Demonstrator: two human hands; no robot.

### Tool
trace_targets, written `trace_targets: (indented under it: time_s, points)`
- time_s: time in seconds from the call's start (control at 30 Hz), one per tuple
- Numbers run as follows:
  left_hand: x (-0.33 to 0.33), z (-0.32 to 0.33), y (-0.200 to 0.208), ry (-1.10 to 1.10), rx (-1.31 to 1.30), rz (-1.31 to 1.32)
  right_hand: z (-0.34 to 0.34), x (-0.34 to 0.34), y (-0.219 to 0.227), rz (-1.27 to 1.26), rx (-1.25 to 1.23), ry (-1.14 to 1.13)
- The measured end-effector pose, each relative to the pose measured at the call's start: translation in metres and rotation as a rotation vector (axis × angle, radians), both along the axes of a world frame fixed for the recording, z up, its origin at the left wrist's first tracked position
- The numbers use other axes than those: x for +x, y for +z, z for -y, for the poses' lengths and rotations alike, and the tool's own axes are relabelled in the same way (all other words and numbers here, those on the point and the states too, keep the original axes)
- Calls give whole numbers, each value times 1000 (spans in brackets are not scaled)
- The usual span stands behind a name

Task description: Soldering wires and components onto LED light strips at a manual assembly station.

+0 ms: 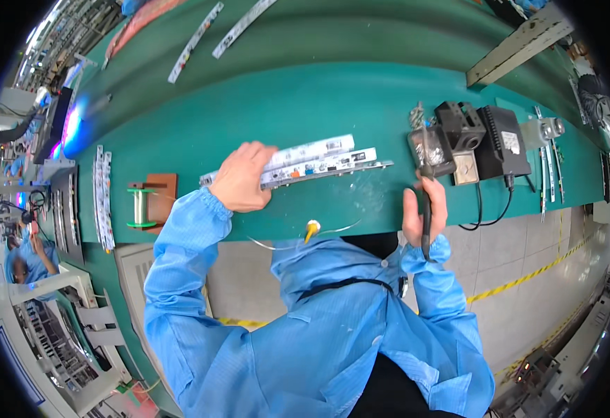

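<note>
My left hand [244, 177] is closed over the left part of several long white circuit board strips [319, 164]. They lie side by side on the green mat, carrying small dark, orange and blue components, and their right ends stick out past my fingers. A soldering iron [427, 219] is in my right hand [436, 205], gripped by its dark handle. Its front end points away from me, over a small dark tray [439, 155] with greyish contents; the exact tip is hard to make out.
Right of the tray stand a black iron holder [460, 125] and a black power unit [504, 143] with a cable. At left, a solder wire spool [140, 207] sits on a brown stand beside more board strips [102, 198]. A yellow-and-white piece [312, 228] with thin wires lies at the front edge.
</note>
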State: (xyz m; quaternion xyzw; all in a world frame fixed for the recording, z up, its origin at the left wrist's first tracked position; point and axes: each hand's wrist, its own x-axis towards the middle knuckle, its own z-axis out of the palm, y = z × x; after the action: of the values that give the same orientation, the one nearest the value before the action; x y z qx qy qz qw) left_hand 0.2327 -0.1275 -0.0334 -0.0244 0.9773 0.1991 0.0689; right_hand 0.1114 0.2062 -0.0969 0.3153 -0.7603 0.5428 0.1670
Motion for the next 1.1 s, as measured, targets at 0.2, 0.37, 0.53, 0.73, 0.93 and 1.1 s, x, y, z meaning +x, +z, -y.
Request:
trace_targets:
  time_s: [0.2, 0.37, 0.53, 0.73, 0.93, 1.1]
  points:
    - [35, -14, -15, 70, 78, -352, 42, 9, 20, -96, 237, 213]
    - [38, -23, -25, 85, 1, -517, 73, 15, 19, -55, 227, 274]
    - [38, -32, -4, 48, 31, -535, 76, 20, 12, -7, 66, 282]
    - [41, -57, 5, 91, 113, -547, 53, 26, 13, 150, -244, 391]
    - [48, -93, 4, 48, 297, -403, 23, 31, 3, 285, -376, 260]
    - [21, -110, -36, 64, 321, -392, 6, 24, 5, 346, -41, 112]
